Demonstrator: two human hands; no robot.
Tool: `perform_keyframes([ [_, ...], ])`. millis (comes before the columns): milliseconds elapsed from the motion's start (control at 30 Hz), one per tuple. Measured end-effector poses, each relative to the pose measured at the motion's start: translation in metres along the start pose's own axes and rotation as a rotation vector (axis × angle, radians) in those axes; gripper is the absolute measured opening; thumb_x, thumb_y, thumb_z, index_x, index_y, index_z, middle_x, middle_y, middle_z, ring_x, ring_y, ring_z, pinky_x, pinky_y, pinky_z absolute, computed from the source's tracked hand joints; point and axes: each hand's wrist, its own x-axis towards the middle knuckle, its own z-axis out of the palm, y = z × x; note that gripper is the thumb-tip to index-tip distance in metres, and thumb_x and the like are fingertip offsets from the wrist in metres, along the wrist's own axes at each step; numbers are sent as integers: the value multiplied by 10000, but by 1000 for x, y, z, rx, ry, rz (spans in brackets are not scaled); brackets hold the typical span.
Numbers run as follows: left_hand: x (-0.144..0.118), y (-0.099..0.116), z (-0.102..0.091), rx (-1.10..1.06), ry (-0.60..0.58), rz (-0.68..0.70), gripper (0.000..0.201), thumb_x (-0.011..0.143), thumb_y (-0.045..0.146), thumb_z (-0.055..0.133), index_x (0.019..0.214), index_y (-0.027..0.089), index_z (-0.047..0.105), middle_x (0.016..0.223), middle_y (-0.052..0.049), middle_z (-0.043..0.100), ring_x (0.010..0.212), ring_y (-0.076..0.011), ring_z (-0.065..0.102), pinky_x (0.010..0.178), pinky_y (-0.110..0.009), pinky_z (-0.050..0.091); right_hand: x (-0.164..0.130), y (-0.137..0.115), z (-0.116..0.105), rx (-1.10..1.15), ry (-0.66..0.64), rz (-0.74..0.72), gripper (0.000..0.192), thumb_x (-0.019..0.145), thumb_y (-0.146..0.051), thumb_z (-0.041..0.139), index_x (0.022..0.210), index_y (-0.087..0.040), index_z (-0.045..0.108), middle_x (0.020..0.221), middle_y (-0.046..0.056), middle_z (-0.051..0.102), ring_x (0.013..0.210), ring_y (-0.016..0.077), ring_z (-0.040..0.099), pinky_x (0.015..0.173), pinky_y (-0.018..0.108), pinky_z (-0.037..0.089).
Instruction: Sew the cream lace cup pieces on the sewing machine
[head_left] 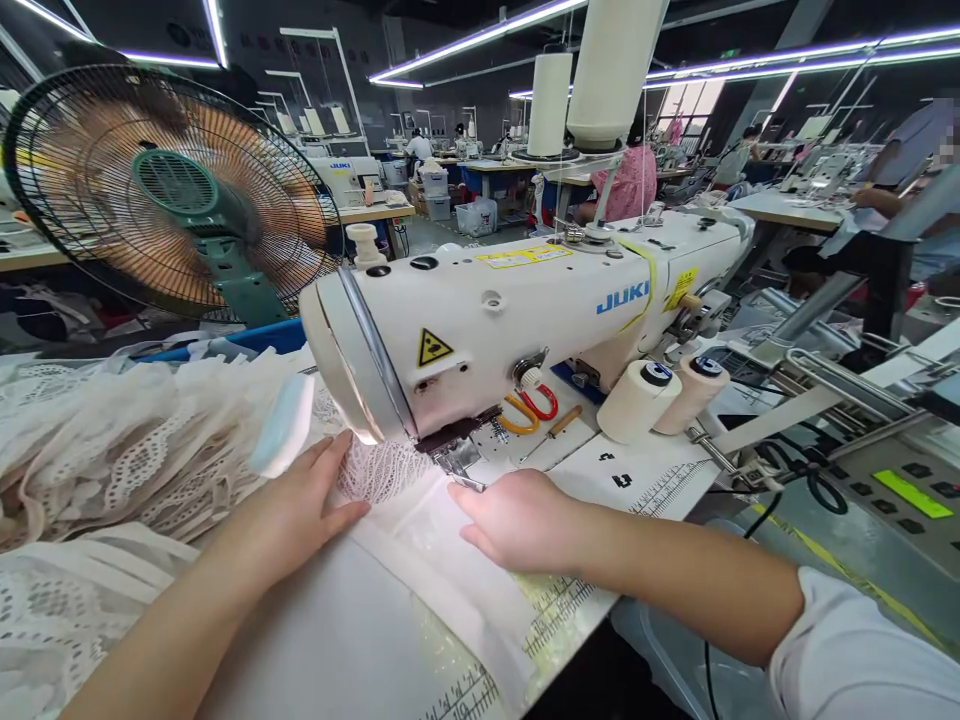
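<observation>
White lace fabric is spread on the table under the head of a white sewing machine, and its gathered bulk is piled to the left. A plain white strip of cloth is laid beside the lace and runs from the presser foot toward the near edge of the table. The left hand is pressed flat and open on the fabric, fingers stretched toward the lace just left of the presser foot; nothing is gripped by it. The right hand is laid palm down on the cloth strip just right of the foot, fingers loosely curled against the fabric, and no pinch can be made out. A ruler scale is printed along the table's near edge. Two thread cones are seen lying on the machine bed to the right, near red and orange scissor handles. Two tall white thread spools are mounted above the machine. A large caged fan is placed behind the lace pile on the left. A control panel with a green display is set at the far right. Other people are seen at distant tables.
</observation>
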Motion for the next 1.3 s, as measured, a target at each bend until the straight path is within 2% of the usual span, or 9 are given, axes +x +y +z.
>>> perform_keyframes([
  [67, -5, 9, -4, 23, -24, -14, 611, 879, 400, 356, 1389, 65, 338, 1375, -193, 456, 1179, -362, 518, 908, -434, 464, -6, 3, 2, 21, 29, -13, 477, 936, -373, 396, 1354, -147, 441, 789, 111, 695, 675, 269, 647, 467, 301, 336],
  [167, -18, 32, -3, 54, 72, 51, 534, 924, 368, 276, 1356, 78, 396, 1372, -189, 467, 1180, -361, 517, 883, -439, 482, -17, 10, 7, 54, 105, -79, 395, 923, -335, 428, 1262, -154, 518, 831, 93, 683, 709, 248, 624, 480, 305, 302],
  [267, -36, 64, 7, 92, 73, 221, 463, 917, 320, 340, 1289, 105, 512, 1331, -162, 532, 1160, -315, 545, 889, -383, 500, -30, 21, 15, 59, 169, -192, 309, 912, -312, 455, 1171, -193, 574, 839, 65, 652, 756, 222, 585, 534, 303, 306],
  [367, -49, 92, 19, 115, -18, 475, 363, 885, 287, 444, 1183, 170, 616, 1185, -128, 628, 1038, -281, 603, 840, -369, 521, -44, 31, 22, 41, 227, -284, 214, 906, -283, 470, 1054, -223, 613, 849, 46, 599, 772, 192, 531, 581, 292, 310],
  [433, -53, 101, 25, 103, -82, 570, 315, 866, 302, 488, 1115, 200, 652, 1103, -109, 648, 944, -272, 615, 791, -390, 528, -51, 36, 25, 45, 230, -309, 177, 905, -258, 468, 981, -230, 625, 859, 40, 568, 772, 175, 497, 586, 281, 303],
  [500, -53, 103, 27, 100, -112, 591, 307, 859, 344, 509, 1087, 209, 664, 1073, -105, 646, 890, -273, 608, 761, -412, 523, -55, 38, 27, 63, 210, -318, 167, 900, -237, 473, 952, -233, 631, 880, 40, 554, 783, 167, 474, 593, 271, 301],
  [733, -51, 95, 26, 101, -61, 603, 375, 867, 492, 487, 1013, 211, 688, 1015, -92, 650, 847, -265, 590, 781, -444, 480, -50, 39, 32, 92, 212, -308, 197, 911, -238, 453, 1000, -235, 629, 913, 45, 539, 816, 169, 451, 618, 266, 301],
  [1100, -47, 89, 45, 186, 148, 627, 407, 814, 532, 567, 1005, 194, 690, 999, -86, 680, 780, -253, 586, 730, -424, 442, -24, 34, 26, 13, 271, -327, 195, 912, -294, 474, 968, -210, 640, 811, 37, 548, 714, 156, 448, 570, 271, 271],
  [1300, -42, 83, 51, 185, 284, 580, 281, 743, 342, 689, 985, 200, 691, 934, -43, 696, 722, -237, 583, 621, -374, 407, -14, 32, 15, -40, 156, -298, 264, 932, -340, 421, 1082, -229, 609, 791, 38, 614, 652, 161, 512, 493, 277, 189],
])
